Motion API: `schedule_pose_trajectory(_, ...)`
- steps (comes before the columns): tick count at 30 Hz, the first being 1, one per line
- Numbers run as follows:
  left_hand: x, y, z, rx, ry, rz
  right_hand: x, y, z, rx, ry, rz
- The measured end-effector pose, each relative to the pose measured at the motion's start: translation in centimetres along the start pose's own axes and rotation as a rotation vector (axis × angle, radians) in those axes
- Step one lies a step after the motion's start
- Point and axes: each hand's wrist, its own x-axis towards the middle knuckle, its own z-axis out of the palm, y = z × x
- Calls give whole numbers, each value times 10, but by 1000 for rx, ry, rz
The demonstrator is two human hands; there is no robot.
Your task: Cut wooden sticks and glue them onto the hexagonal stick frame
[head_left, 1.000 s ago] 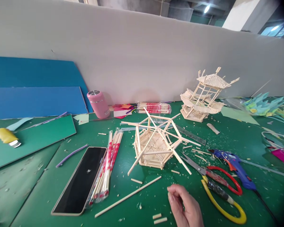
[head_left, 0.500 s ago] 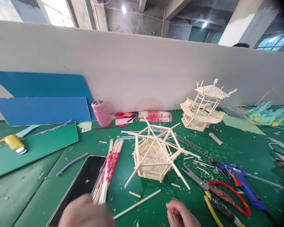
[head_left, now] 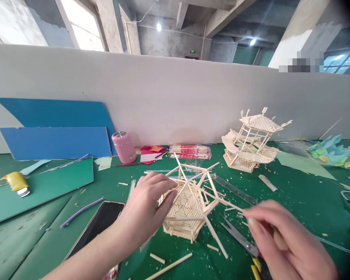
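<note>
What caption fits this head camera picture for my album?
Left hand grips the hexagonal stick frame on the green table while the right hand nears its protruding sticks.

from my feed, both arms come in bare: no sleeves, no gloves. the left hand (head_left: 142, 210) shows no ring or watch, with its forearm uncovered to the frame edge. the right hand (head_left: 282, 241) is blurred, nails short and unpainted, nothing worn on it.
</note>
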Motion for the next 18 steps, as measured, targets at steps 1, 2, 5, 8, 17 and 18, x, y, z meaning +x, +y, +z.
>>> schedule_pose_trajectory(1,4,1,1,10,-30,-1,18,3,2,23,-95,-61)
schedule_pose_trajectory(2,8,2,3,18,-58,-2,34,5,5,23,-141,-71)
schedule_pose_trajectory(5,15,4,7,38,-113,7,67,14,17,5,-330,-21)
schedule_pose_trajectory(8,19,3,12,69,-124,7,79,21,30,-50,-477,-1)
schedule_pose_trajectory(17,22,-5,25,58,-167,-28,90,25,51,-221,-636,-12)
schedule_pose_trajectory(18,22,-6,26,48,-171,-36,91,25,53,-236,-647,-8)
